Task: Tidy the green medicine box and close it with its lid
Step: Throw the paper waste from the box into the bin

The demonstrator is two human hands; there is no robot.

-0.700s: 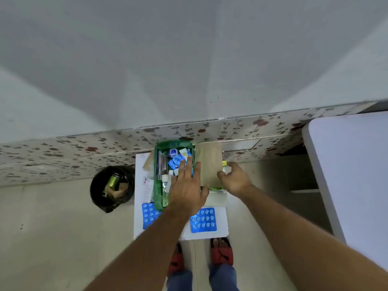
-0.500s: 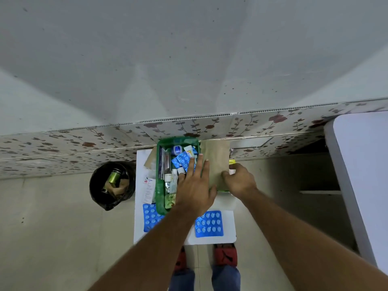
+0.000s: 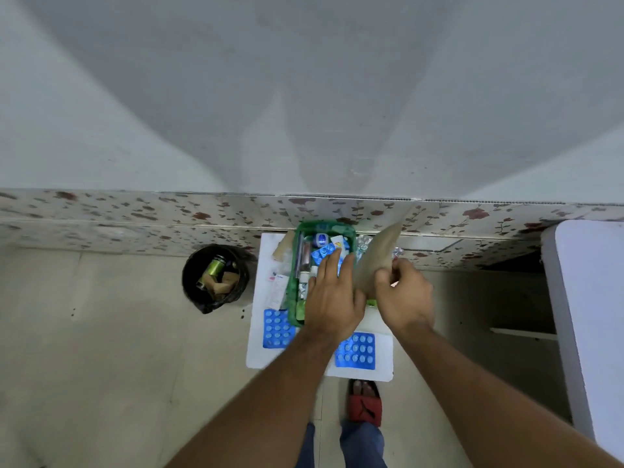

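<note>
The green medicine box [image 3: 292,292] stands open on a small white table [image 3: 378,369], filled with blue blister packs, small tubes and cartons. My left hand [image 3: 332,298] lies flat on the box's contents, fingers spread and pointing away from me. My right hand [image 3: 403,297] grips the near edge of a tan flat lid [image 3: 376,255], which is tilted up on edge just right of the box. Part of the box's right wall is hidden behind both hands.
Two blue blister sheets [image 3: 277,328] [image 3: 357,351] lie on the table's near part, with papers [image 3: 278,288] left of the box. A black bin [image 3: 213,278] holding rubbish stands on the floor to the left. A white surface [image 3: 594,298] is at the right. The wall is close behind.
The tan lid has been lifted from lying flat beside the box to standing tilted on edge in my right hand. My left hand stays pressed on the contents.
</note>
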